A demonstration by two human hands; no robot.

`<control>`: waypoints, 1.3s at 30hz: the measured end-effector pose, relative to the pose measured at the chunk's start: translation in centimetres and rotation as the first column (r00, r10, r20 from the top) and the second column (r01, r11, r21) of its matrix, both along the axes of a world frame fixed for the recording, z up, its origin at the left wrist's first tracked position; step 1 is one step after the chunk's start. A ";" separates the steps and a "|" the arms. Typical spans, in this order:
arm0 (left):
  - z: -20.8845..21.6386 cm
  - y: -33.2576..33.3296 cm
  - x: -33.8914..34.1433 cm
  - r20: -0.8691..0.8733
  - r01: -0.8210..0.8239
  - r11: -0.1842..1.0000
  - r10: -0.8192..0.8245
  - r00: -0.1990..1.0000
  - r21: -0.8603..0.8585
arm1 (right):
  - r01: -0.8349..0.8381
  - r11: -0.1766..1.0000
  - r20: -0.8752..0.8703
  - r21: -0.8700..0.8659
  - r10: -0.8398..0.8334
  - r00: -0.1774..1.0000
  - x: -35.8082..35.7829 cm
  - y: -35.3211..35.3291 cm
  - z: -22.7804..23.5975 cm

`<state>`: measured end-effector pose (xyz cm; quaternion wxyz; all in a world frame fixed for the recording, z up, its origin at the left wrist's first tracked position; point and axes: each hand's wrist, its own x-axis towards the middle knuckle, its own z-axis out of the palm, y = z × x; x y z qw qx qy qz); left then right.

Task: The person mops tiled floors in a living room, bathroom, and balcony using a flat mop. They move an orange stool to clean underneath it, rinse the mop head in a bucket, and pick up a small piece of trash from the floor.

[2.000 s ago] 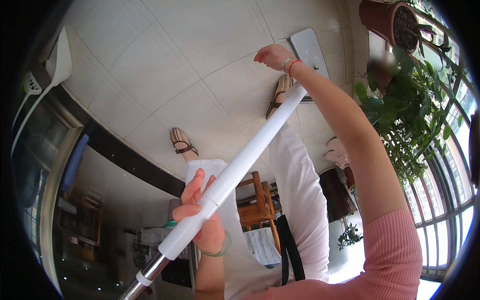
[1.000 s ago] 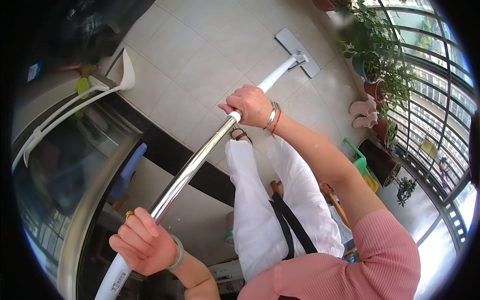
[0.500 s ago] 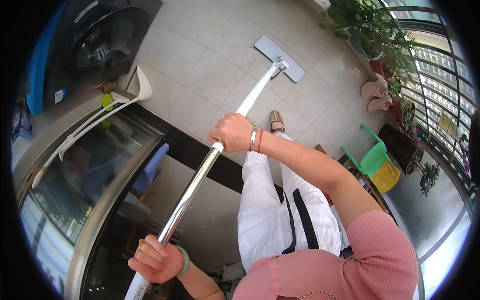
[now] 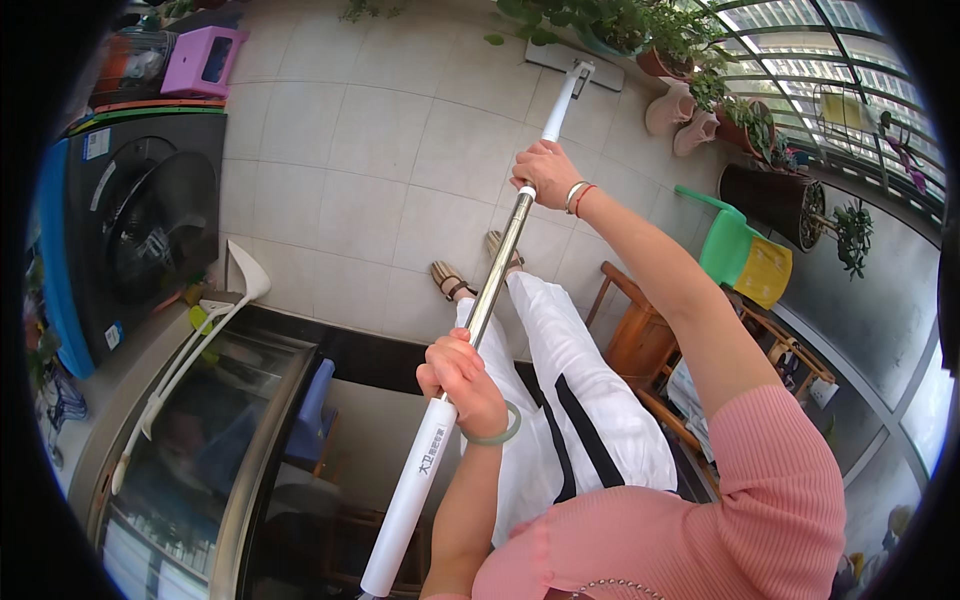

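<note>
I hold a long flat mop with both hands. My left hand (image 4: 462,372) grips the pole where the white lower grip meets the shiny metal shaft (image 4: 497,272); a green bangle is on that wrist. My right hand (image 4: 545,172), with bracelets on the wrist, is closed around the shaft farther up, at arm's length. The grey mop head (image 4: 573,55) lies flat on the pale tiled floor (image 4: 370,160) far ahead, close to the potted plants. My white trousers and sandalled feet show beneath the pole.
A dark front-loading washing machine (image 4: 140,230) stands at left, with a purple stool (image 4: 203,58) beyond it. A glass sliding door (image 4: 200,440) is at lower left. Potted plants (image 4: 680,40), a green and yellow child's chair (image 4: 745,255) and a wooden chair (image 4: 640,335) line the right side.
The mop head has slid farther away toward the plants. My right arm has stretched out along the shaft, and my left hand has come up to the grip's upper end. The view has swung left.
</note>
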<state>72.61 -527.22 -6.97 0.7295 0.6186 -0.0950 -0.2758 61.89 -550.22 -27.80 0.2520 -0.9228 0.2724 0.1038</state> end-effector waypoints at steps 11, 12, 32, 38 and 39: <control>7.6 13.1 6.9 0.071 0.195 0.970 -0.207 0.976 0.147 | 0.190 0.972 0.089 0.141 -0.204 0.975 3.4 17.4 5.0; 9.0 15.0 8.6 0.085 0.205 0.965 -0.221 0.972 0.162 | 0.207 0.967 0.125 0.147 -0.225 0.966 4.9 20.2 5.6; 21.9 17.4 14.7 0.440 0.718 0.688 -0.615 0.655 -0.106 | 0.490 0.835 0.213 0.252 -0.542 0.813 8.8 30.7 17.5; 20.3 12.7 8.8 0.347 0.878 0.409 -0.808 0.476 -0.251 | 0.583 0.766 0.302 0.272 -0.643 0.704 -3.1 28.2 14.5; 16.9 13.4 7.8 0.323 0.888 0.377 -0.833 0.449 -0.261 | 0.601 0.756 0.336 0.258 -0.653 0.678 -5.4 28.7 13.4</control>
